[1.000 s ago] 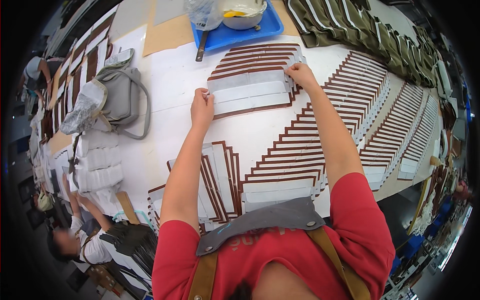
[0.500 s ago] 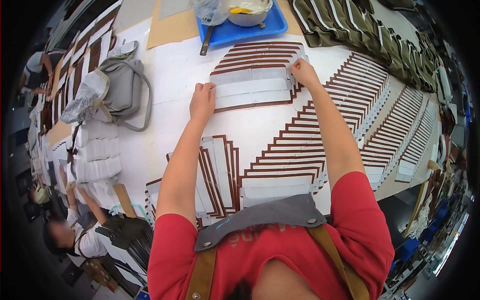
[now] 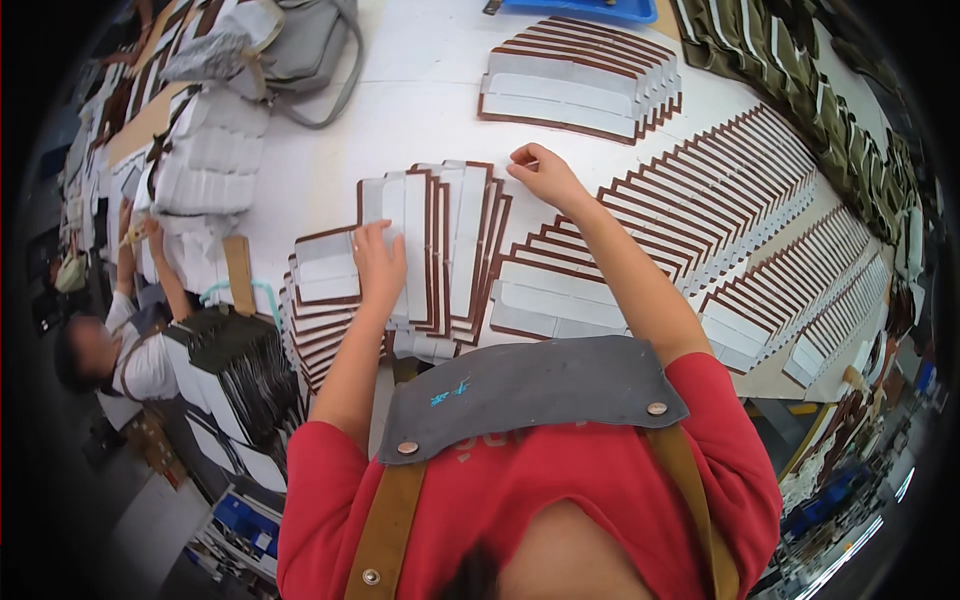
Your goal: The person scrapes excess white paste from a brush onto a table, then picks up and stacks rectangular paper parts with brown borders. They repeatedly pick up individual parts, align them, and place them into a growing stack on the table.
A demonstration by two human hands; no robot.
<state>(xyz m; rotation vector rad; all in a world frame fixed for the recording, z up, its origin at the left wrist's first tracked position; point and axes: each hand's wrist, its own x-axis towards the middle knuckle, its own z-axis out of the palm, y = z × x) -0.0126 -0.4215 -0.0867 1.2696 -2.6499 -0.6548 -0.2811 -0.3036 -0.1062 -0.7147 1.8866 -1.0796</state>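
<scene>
My left hand (image 3: 380, 262) lies on a fanned group of upright white panels with brown edging (image 3: 405, 195), fingers stretched out and apart. My right hand (image 3: 548, 180) hovers over the white table just right of that group, its fingers curled in and no panel showing between them. Beyond it, a neat overlapping stack of similar brown-edged panels (image 3: 560, 95) lies apart from both hands. To the right of my right forearm, a long row of overlapping panels (image 3: 690, 195) runs diagonally. A smaller fan of panels (image 3: 328, 270) sits left of my left hand.
A grey bag (image 3: 305, 45) and white bundles (image 3: 210, 150) stand at the left. A blue tray (image 3: 590, 8) is at the far edge, olive fabric pieces (image 3: 770, 90) at the far right. Another person (image 3: 150, 350) works at the left beside dark stacked pieces (image 3: 235, 375).
Both hands have let go of the far panel stack and come back toward me. The left now rests on the nearer upright panels. My view has shifted too.
</scene>
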